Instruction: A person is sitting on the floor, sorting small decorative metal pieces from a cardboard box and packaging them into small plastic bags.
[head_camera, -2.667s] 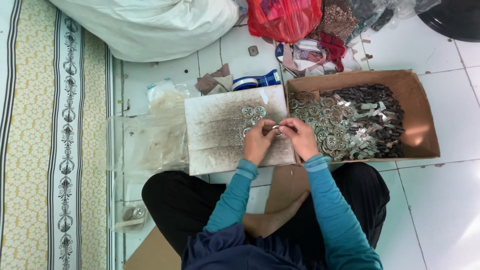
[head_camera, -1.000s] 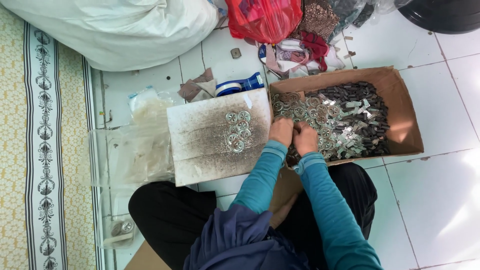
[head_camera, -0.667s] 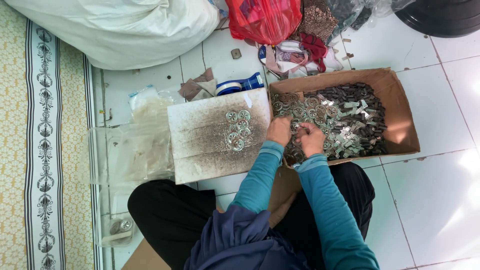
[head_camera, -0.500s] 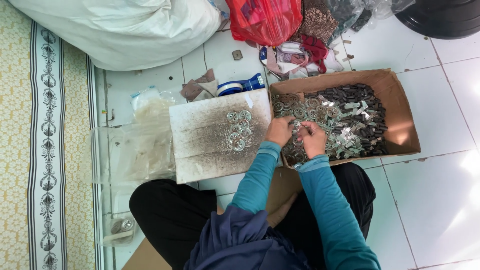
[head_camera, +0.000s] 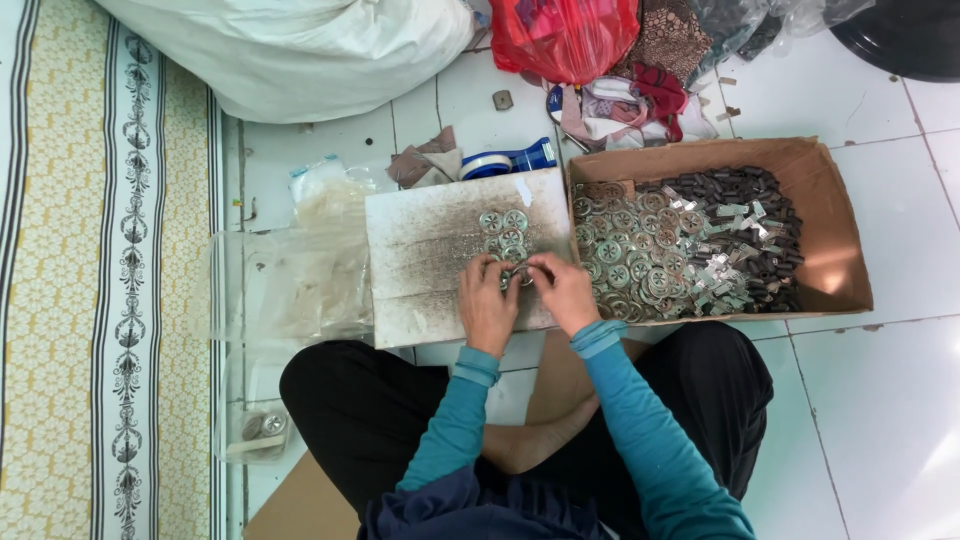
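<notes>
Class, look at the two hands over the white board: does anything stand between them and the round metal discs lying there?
Nothing visible does. The left hand and right hand meet at the board, fingers already on the discs; the box lies off to the right.

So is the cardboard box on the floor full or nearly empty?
Partly full. The cardboard box holds round silvery discs at its left and dark small pieces at the back; bare bottom shows at right.

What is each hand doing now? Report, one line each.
Left hand: closed on a small round metal piece over the grey board.
Right hand: pinching the same piece.
</notes>
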